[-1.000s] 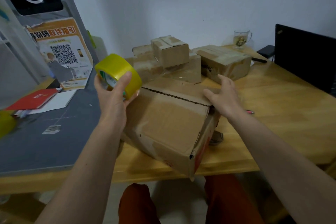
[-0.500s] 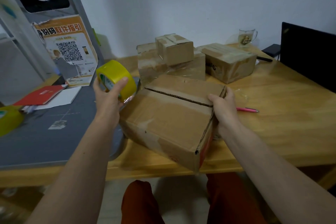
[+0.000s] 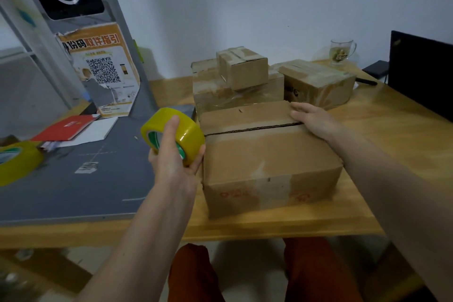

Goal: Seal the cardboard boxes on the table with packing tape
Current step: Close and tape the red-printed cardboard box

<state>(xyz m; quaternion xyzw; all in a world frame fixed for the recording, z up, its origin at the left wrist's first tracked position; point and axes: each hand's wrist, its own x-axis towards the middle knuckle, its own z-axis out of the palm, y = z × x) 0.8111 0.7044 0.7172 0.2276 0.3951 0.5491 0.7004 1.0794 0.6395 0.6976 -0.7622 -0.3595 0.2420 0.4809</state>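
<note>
At table's near edge, unsealed cardboard box (image 3: 269, 164) with top seam (image 3: 255, 129) gaping, right hand (image 3: 312, 119) flat, fingers straight, pressing flaps, left hand (image 3: 175, 154) curled round yellow tape roll (image 3: 182, 133) beside box's left end; next, probably, freeing tape end onto seam.

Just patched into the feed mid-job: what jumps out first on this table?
The yellow tape roll, gripped in the left hand just left of the big cardboard box at the table's near edge. The right hand rests flat on that box's far right top, beside its untaped flap seam. Taped boxes stack behind.
</note>
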